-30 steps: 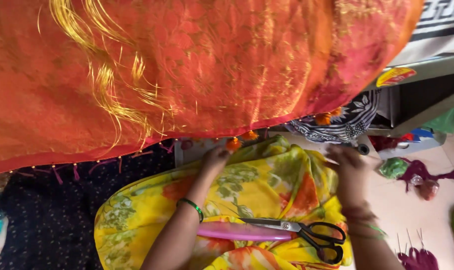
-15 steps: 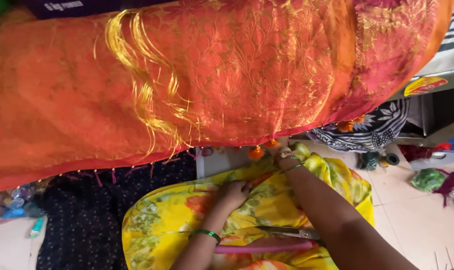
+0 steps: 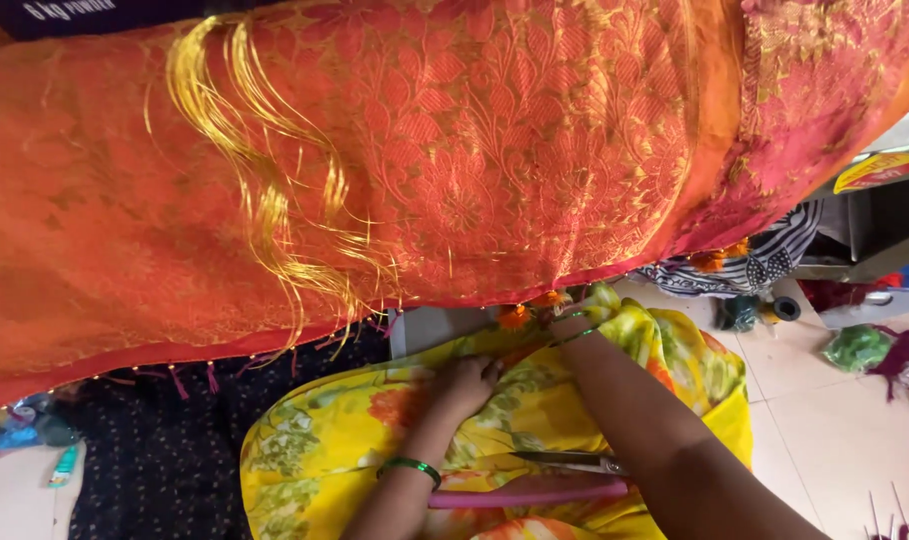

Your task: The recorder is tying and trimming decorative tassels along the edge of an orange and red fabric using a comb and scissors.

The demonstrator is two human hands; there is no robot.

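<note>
An orange-red brocade cloth [image 3: 454, 150] with gold threads hangs across the top of the view. Below it a yellow floral cloth [image 3: 324, 440] lies bunched in front of me. My left hand [image 3: 464, 385], a green bangle on its wrist, has its fingers curled into that yellow cloth. My right hand [image 3: 571, 325] reaches up to the brocade's tasselled hem, and its fingers are hidden under the hem. Scissors [image 3: 559, 462] with pink handles lie on the yellow cloth, partly covered by my right forearm.
A dark dotted cloth [image 3: 154, 460] lies to the left. A black-and-white patterned cloth [image 3: 764, 265], thread spools [image 3: 782, 308] and green and maroon scraps [image 3: 859, 348] sit on the pale tiled floor [image 3: 834, 430] at right.
My right hand has moved from the yellow cloth's right side up to the brocade hem, its forearm now lying over the scissors. My left hand has stayed on the yellow cloth.
</note>
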